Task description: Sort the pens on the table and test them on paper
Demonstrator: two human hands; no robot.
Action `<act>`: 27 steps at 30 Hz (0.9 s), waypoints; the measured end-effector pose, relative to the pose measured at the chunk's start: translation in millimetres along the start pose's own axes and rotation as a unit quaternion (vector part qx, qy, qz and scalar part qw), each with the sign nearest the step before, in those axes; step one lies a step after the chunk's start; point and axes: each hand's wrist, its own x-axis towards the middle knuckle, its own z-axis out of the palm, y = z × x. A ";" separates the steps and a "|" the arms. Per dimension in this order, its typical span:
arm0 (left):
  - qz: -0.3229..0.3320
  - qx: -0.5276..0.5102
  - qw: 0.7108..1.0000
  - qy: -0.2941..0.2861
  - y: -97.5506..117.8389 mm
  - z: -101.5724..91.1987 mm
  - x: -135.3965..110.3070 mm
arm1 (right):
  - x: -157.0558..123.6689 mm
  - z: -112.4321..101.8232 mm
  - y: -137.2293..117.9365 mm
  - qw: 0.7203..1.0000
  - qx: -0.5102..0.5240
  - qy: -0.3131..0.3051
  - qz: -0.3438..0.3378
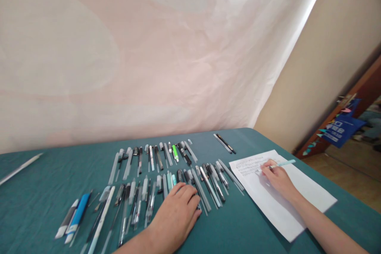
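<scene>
In my right hand (276, 178) is a pale blue pen (287, 163), with the fingers closed around its lower part. That hand rests on a white sheet of paper (309, 194), which bears several lines of handwriting across its upper part. My left hand (180, 214) lies palm down over the lower row of pens, its fingers spread and slightly bent. It covers parts of some pens, and I see nothing gripped in it. Beside its fingers lie a white pen (210, 186) and clear pen parts (202, 190).
Disassembled pens, caps and refills lie in rows on the green tabletop (226, 222). A bright green pen piece (175, 153) is in the upper row. Blue and white correction-style pens (77, 216) sit at left. A blue bag (342, 129) hangs by the door.
</scene>
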 end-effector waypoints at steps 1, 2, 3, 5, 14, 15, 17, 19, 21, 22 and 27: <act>0.000 0.001 1.000 0.002 0.1 -0.1 0.0 | -0.4 0.2 -0.2 1.000 0.005 0.000 0.004; 0.001 0.002 1.000 0.004 0.1 -0.3 0.0 | -0.7 0.3 -0.6 1.000 0.009 0.000 0.005; 0.002 0.002 1.000 0.006 0.2 -0.4 0.0 | -1.1 0.4 -1.0 1.000 0.010 0.001 0.002; 0.004 0.001 1.000 0.008 0.0 -0.6 -0.2 | -1.4 0.7 -1.5 1.000 0.007 0.000 -0.007; -0.001 -0.002 1.000 0.016 0.3 -0.6 -0.4 | 0.0 1.6 2.6 1.000 -0.017 0.002 -0.025; -0.002 -0.001 1.000 0.013 0.4 -0.9 -0.2 | 0.0 1.4 3.2 1.000 -0.012 0.003 -0.020; -0.001 0.001 1.000 0.004 0.4 -1.2 0.0 | 0.2 1.2 4.3 1.000 -0.006 -0.002 -0.007; 0.002 0.002 1.000 0.000 0.1 -1.1 -0.1 | 0.5 1.0 5.0 1.000 -0.010 -0.006 -0.002; 0.006 0.002 1.000 0.003 -0.4 -0.5 -0.3 | 0.7 0.9 5.1 1.000 -0.017 -0.006 -0.004; 0.007 0.001 1.000 0.007 -0.5 -0.2 -0.5 | 0.8 1.0 4.9 1.000 -0.018 -0.005 -0.004; 0.008 0.003 1.000 0.022 -0.4 0.8 -0.8 | 0.7 1.4 3.9 1.000 -0.006 0.000 -0.008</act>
